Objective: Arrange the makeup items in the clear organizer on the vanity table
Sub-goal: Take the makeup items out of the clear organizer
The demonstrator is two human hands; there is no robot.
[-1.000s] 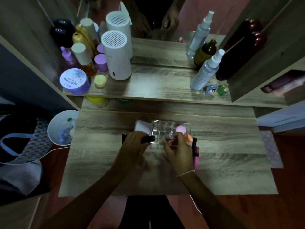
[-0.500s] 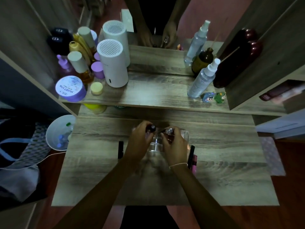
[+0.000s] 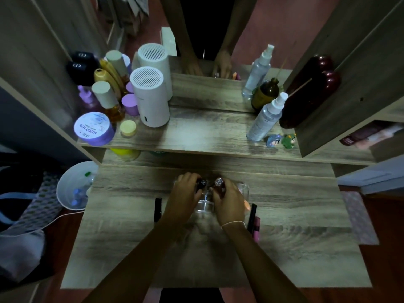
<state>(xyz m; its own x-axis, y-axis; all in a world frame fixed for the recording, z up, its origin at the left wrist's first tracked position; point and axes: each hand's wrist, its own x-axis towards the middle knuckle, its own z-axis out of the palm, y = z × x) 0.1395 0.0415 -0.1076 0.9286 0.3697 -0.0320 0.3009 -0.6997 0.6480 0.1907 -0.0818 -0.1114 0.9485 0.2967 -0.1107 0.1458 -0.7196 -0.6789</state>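
Since a moment ago both hands have stayed over the clear acrylic compartmented organizer (image 3: 204, 204) on the wooden vanity table (image 3: 295, 215), barely shifting. The left hand (image 3: 183, 193) grips a small black-capped tube (image 3: 201, 184) upright; the right hand (image 3: 228, 200) holds a small silver-capped reddish bottle (image 3: 218, 185) beside it, above the organizer's far compartments

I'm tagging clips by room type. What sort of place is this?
Most likely a home dressing corner, probably a bedroom vanity. A mirror backs a wooden shelf crowded with skincare, such as a purple cream jar and a spray bottle, and both hands work over a clear organizer on the table.
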